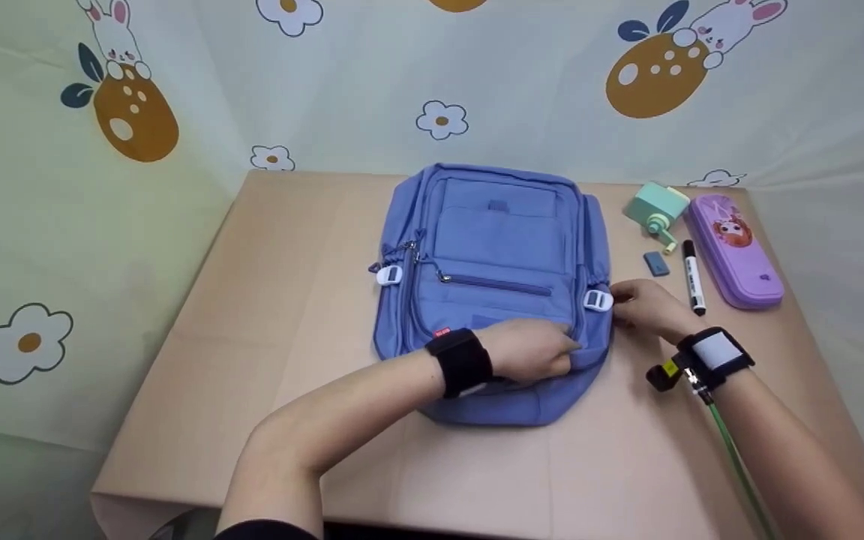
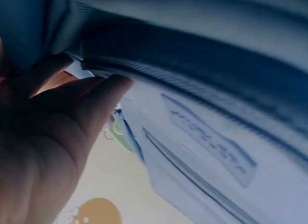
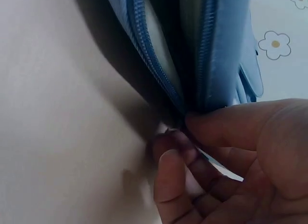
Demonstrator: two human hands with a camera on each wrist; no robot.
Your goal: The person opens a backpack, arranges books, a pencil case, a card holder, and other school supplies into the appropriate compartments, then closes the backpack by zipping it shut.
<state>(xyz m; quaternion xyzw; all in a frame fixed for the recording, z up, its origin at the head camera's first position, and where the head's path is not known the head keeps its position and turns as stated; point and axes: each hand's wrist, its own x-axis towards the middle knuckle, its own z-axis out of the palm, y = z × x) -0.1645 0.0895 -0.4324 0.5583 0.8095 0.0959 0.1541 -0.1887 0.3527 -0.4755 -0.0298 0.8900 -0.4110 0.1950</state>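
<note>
- A person bends to a blue bag (image 1: 503, 232) lying on a counter (image 1: 274, 300), directly under the left grip (image 1: 529, 350) and just to the left of the right grip (image 1: 649, 306).
- The left grip, nearly closed, appears to pinch the fabric edge of the bag's opening, its arm reaching across the bag's lower part.
- The right grip, thumb and fingertips drawn close together, pinches the bag's side where two parted rows of a zip (image 3: 207, 46) run together; whether the slider sits between the fingers cannot be told.
- Working that zip appears to be the step in hand, the left grip seemingly steadying the fabric.
- The next move would seem to call for a firm hold on the slider and a smooth draw along the teeth, with the left grip holding the edge taut.
- A white buckle (image 1: 598, 301) lies just left of the right grip's fingertips.
- Beyond the right grip lie an eraser (image 1: 656, 263), nearest, and a sharpener (image 1: 657, 204), farther off; a marker (image 1: 693, 277) and a purple case (image 1: 738, 251) lie beyond it to the right.
</note>
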